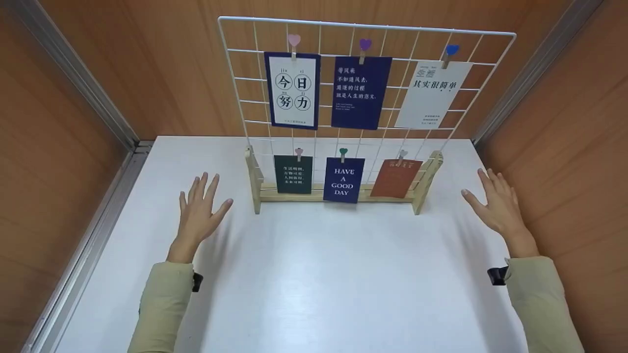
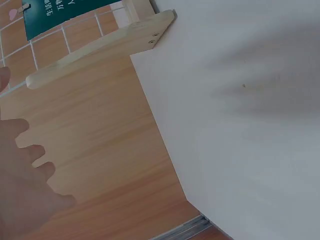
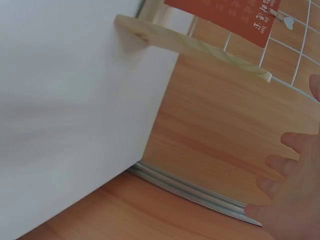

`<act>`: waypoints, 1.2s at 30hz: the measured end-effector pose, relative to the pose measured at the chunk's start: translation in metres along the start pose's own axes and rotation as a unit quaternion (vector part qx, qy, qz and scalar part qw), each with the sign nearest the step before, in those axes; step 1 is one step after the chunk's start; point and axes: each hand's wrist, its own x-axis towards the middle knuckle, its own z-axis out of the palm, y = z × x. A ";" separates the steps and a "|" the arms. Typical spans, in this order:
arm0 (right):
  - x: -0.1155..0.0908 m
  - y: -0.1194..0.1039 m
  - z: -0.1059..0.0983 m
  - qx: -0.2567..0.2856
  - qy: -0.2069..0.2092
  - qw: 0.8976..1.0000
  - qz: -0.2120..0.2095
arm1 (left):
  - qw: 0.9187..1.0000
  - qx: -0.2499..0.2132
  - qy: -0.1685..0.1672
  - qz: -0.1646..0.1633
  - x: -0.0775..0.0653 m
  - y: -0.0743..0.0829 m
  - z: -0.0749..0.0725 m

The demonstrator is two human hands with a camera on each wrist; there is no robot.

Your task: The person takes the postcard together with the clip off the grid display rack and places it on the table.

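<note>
Head view: wire grid (image 1: 326,106) stands in its wooden stand (image 1: 318,196) at the far side of the surface (image 1: 314,274), approx. mid-pic, btwn the hands. Heart-topped pegs (image 1: 365,44) hold six cards, three per row. Top: blue-bordered card (image 1: 293,115), dark blue card (image 1: 362,93), pale card (image 1: 434,100). Bottom: green card (image 1: 293,186), "HAVE A GOOD DAY" card (image 1: 344,196), orange-red card (image 1: 396,184), all hanging in front of the base bar. L hand (image 1: 198,211) is out left, R hand (image 1: 500,211) out right, both w/ fingers spread & released, nothing held, apart from the rack. For any adj., I'd work from both sides evenly, w/ fingers clear of the cards' lower edges.

L wrist view: fingers at the pic's edge, apart & w/o a hold; left post (image 2: 100,50) nearby, part of green card beyond. If steadying's needed, this post looks a better hold than thin wire.

R wrist view: same on this side: fingers spread, grasping nothing; right post (image 3: 200,50) & orange-red card w/ its heart peg near. Prob. best to match L hand's pressure here, so the grid doesn't twist, & pinch pegs, not paper.
</note>
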 end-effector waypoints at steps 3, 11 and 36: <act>0.003 -0.005 -0.004 0.066 0.017 0.998 0.004 | 0.996 -0.083 -0.002 -0.016 0.003 0.004 -0.004; 0.018 -0.038 -0.019 0.261 0.119 0.958 0.014 | 0.956 -0.287 0.037 -0.046 0.021 0.031 -0.019; 0.101 -0.205 -0.040 0.547 0.077 0.830 -0.078 | 0.909 -0.410 0.060 -0.050 0.085 0.105 -0.030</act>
